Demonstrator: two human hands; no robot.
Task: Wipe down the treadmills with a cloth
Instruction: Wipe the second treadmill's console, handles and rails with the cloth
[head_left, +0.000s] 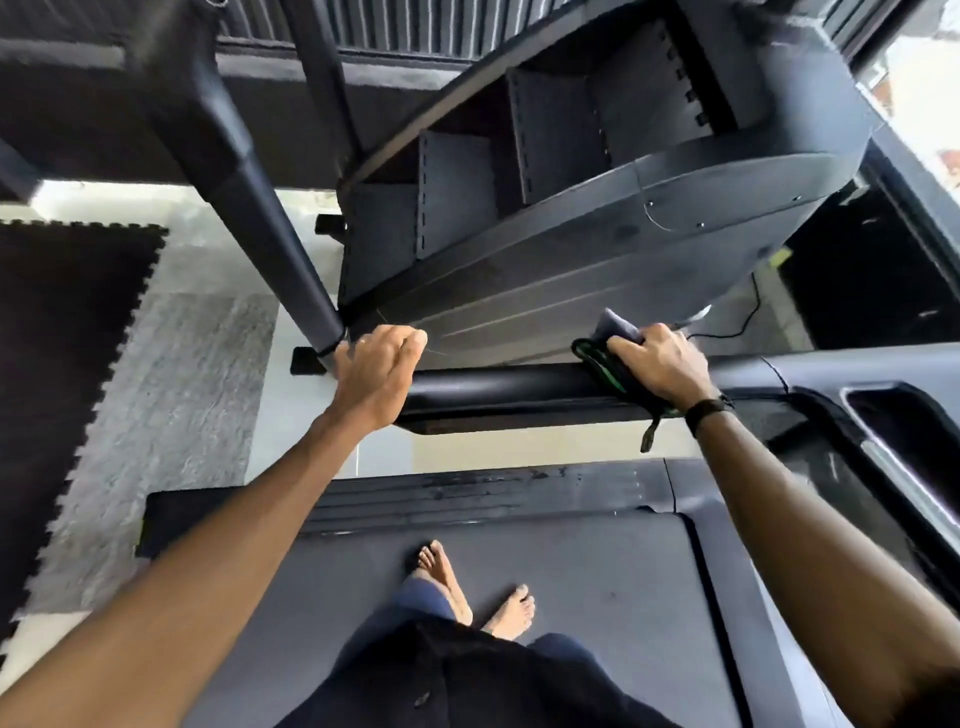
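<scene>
Take the handlebar (498, 387) as your landmark: its long axis runs straight across in front of you, from one hand to the other. Your right hand (660, 364) sits on its right end, fingers curled over the cloth (610, 358) and pressing it onto the bar. Your left hand (376, 376) rests on the left end, fingers loosely bent over it, gripping nothing else. The unwiped stretch likely lies leftward, between the hands, so your right hand is nearer.

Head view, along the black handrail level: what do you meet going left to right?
Foam mat → upright post → left hand → bare handrail → cloth → right hand → wristband.
</scene>
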